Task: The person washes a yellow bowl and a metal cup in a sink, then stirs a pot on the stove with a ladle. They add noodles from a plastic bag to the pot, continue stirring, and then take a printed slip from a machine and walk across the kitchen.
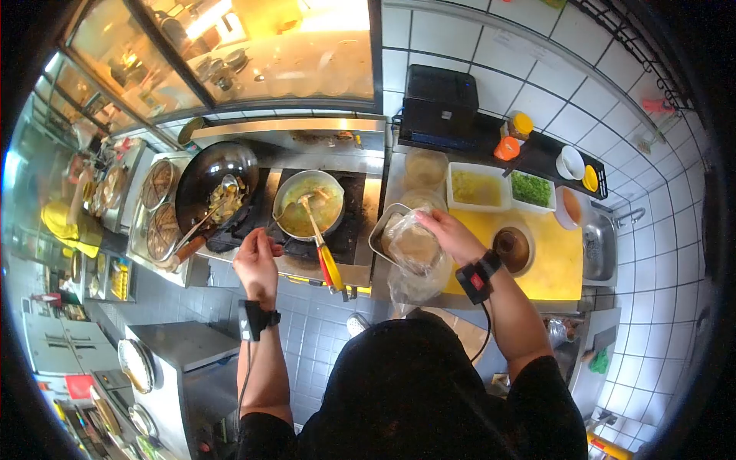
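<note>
A clear plastic bag (410, 290) lies bunched over a metal container (374, 239) at the left edge of the yellow cutting board (563, 268), its upper part gripped between the thumb and fingers of my right hand (452, 236). My left hand (257, 257), fingers curled in toward the thumb, hovers just beside the pot (340, 192) of yellowish food on the stove; whether it holds anything, I cannot tell. A red-and-yellow-handled utensil (328, 264) leans in that pot, beside a black wok (195, 172) with a ladle (230, 182) in it.
</note>
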Demonstrator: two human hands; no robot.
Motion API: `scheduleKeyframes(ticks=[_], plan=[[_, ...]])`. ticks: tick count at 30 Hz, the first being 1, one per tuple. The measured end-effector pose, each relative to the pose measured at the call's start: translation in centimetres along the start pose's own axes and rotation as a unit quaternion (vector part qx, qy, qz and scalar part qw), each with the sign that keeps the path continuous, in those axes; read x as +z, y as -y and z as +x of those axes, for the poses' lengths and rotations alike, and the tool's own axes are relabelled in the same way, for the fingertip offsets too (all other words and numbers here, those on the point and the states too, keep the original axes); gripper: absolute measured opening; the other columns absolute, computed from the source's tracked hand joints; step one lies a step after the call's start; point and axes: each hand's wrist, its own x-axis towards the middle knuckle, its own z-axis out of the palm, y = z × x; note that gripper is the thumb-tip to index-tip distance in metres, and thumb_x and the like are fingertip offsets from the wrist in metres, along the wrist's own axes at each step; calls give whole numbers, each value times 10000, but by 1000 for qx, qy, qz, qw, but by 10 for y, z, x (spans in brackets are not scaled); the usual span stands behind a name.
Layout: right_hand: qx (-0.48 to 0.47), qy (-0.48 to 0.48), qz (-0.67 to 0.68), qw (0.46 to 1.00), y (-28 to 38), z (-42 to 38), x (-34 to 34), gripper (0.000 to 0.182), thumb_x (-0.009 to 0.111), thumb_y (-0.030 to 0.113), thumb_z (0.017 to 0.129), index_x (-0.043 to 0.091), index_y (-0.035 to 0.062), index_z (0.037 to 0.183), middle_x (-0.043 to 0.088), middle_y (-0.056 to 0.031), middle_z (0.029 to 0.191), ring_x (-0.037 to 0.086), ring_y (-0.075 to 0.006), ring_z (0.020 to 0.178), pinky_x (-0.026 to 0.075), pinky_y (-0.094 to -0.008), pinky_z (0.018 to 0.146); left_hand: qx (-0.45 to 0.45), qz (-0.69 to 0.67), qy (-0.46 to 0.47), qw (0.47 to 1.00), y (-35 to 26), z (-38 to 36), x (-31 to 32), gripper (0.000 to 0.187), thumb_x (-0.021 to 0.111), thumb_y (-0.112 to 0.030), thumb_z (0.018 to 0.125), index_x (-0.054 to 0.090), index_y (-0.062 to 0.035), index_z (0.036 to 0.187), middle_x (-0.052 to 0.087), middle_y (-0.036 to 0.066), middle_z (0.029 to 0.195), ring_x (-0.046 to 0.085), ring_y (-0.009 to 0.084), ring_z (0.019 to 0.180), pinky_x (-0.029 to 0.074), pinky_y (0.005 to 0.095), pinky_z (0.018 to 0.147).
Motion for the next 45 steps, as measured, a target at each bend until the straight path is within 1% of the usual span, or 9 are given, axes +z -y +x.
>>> scheduleKeyframes(ticks=[7,9,16,22,24,28,34,37,45], plan=[[-4,-17,-19,1000,-6,13,-15,577,564,541,924,629,-23,1034,649,-113,923,581,-188,894,450,-300,804,-80,-261,104,956,-57,-40,35,188,561,-136,975,622,31,1037,659,97,754,626,166,598,519,264,530],[29,6,-5,1000,12,8,-17,602,542,552,930,614,-34,1048,641,-155,974,601,-241,918,455,-316,825,-91,-266,123,952,-62,-49,49,182,555,-126,976,626,30,1038,663,104,758,631,170,593,528,269,527],[-26,0,-50,998,5,17,-34,582,517,533,951,612,-34,1035,641,-173,1013,611,-258,952,455,-313,853,-85,-173,211,958,-64,-82,94,182,558,-119,976,643,31,1033,655,101,750,630,172,585,530,288,526],[-8,-3,-39,999,28,5,-43,539,555,508,944,618,-19,1034,654,-138,979,606,-199,906,468,-307,831,-81,-121,246,958,-66,-95,129,196,575,-119,974,647,46,1050,655,90,753,637,145,621,542,274,571],[14,22,-49,998,36,2,-48,492,568,476,952,597,-6,1047,618,-59,964,548,-132,894,432,-257,833,-69,-125,254,957,-62,-94,138,200,569,-120,977,643,52,1045,654,93,760,638,146,624,543,270,571],[8,15,-53,998,26,7,-51,498,570,487,948,593,-5,1024,611,-54,924,540,-127,849,438,-254,797,-77,-131,260,954,-61,-94,146,198,571,-114,975,635,60,1045,654,96,762,638,150,620,546,271,570],[-14,18,-53,998,27,11,-58,487,571,485,948,594,3,1011,598,-60,889,514,-125,809,431,-264,757,-137,-144,215,956,-68,-95,140,197,576,-122,971,635,50,1046,659,104,762,643,166,615,548,285,560],[24,8,-74,997,25,15,-62,529,581,498,933,626,-24,1005,668,-138,921,615,-197,849,479,-308,786,-168,-218,172,946,-72,-94,128,186,582,-128,962,636,40,1020,660,102,744,637,176,594,540,289,545],[16,4,-63,998,0,34,-69,532,598,481,924,631,-40,1032,676,-154,955,625,-208,884,478,-313,792,-67,-285,0,956,-52,-36,60,186,562,-140,961,638,22,1015,642,79,720,592,139,558,486,243,506]])
